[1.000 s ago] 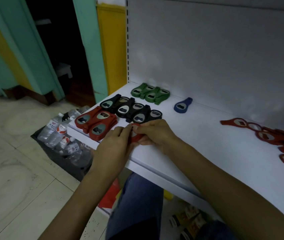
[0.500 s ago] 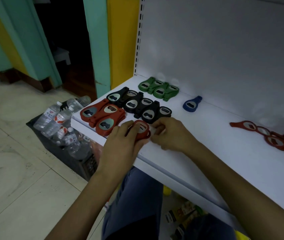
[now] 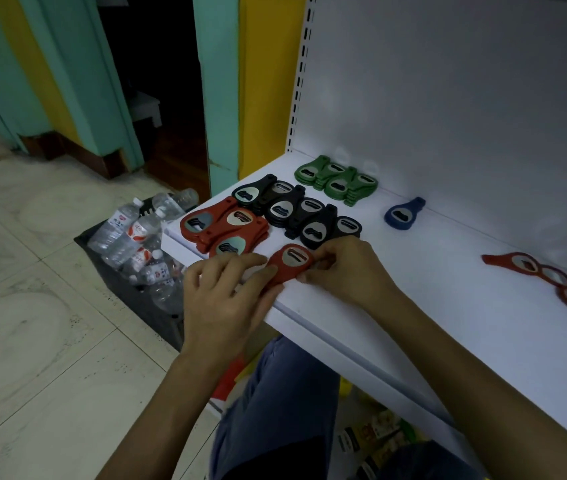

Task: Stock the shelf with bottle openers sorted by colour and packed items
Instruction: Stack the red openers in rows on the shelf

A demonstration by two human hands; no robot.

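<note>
Both hands hold one red bottle opener (image 3: 289, 263) near the front edge of the white shelf (image 3: 413, 306), just beside the red stack (image 3: 226, 226). The left hand (image 3: 226, 296) has its grip pinched on the handle end, and the right hand (image 3: 348, 271) is clamped on the round head. Behind lie black openers (image 3: 296, 213), green openers (image 3: 337, 180) and a lone blue opener (image 3: 403, 214).

Shelf (image 3: 448, 323) count: 4 green opener stacks (image 3: 339, 185), 6 black opener stacks (image 3: 280, 209), 3 red opener stacks (image 3: 239, 218) with 1 single red opener (image 3: 290, 261) beside them, 1 blue opener (image 3: 401, 216), at least 3 slim red openers (image 3: 552, 275) partly out of frame, pieces per stack not countable.
</note>
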